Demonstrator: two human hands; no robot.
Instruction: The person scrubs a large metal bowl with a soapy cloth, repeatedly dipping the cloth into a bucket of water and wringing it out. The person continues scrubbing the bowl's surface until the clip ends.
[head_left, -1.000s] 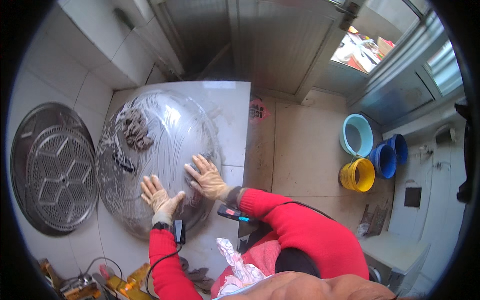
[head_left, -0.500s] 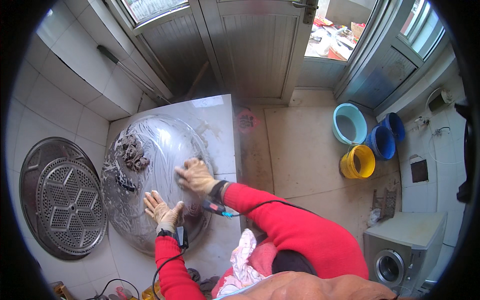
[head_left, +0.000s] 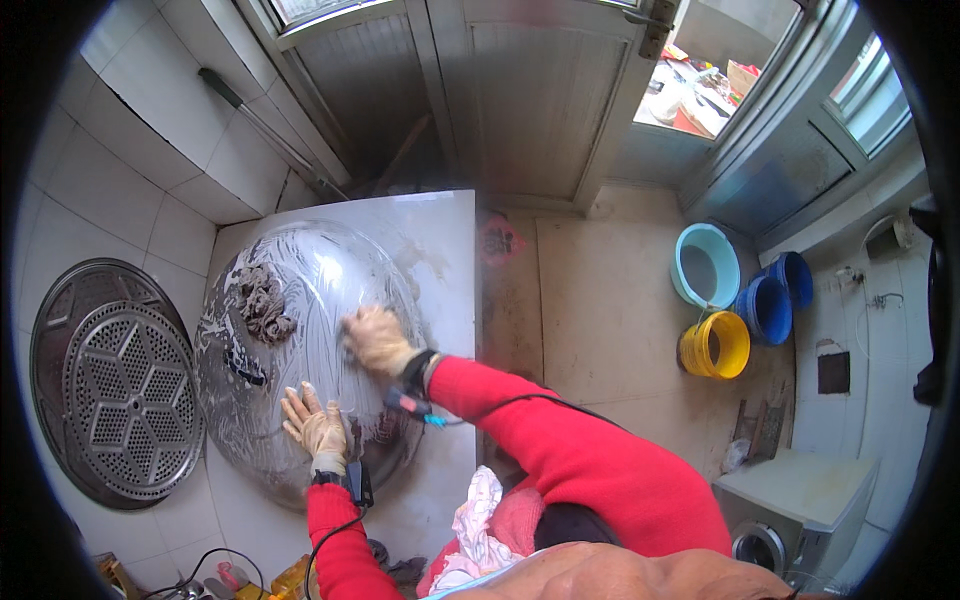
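A large domed metal lid [head_left: 330,290], smeared with whitish suds, lies on a pale tabletop [head_left: 445,300]. In a translucent glove, my left hand [head_left: 318,428] rests open and flat on the lid's near part. My right hand [head_left: 378,341], gloved too, presses on the lid to the right of its middle, its fingers curled and slightly blurred. Whatever it may hold is hidden beneath it. A crumpled grey-brown rag [head_left: 264,305] lies on the lid's left side. Just nearer than the rag is a small dark oblong piece [head_left: 243,367], wet with suds.
Perforated round metal steamer plates [head_left: 132,400] lean against the left wall. Past the floor on the right stand a light-blue basin [head_left: 705,265], a yellow bucket [head_left: 715,345] and two blue buckets [head_left: 766,308]. A washing machine [head_left: 800,490] is at the near right. Metal doors [head_left: 535,110] stand behind.
My right hand has shifted slightly left on the lid, its fingers more curled than before. My left hand stays flat on the lid. The whole view has tilted a little.
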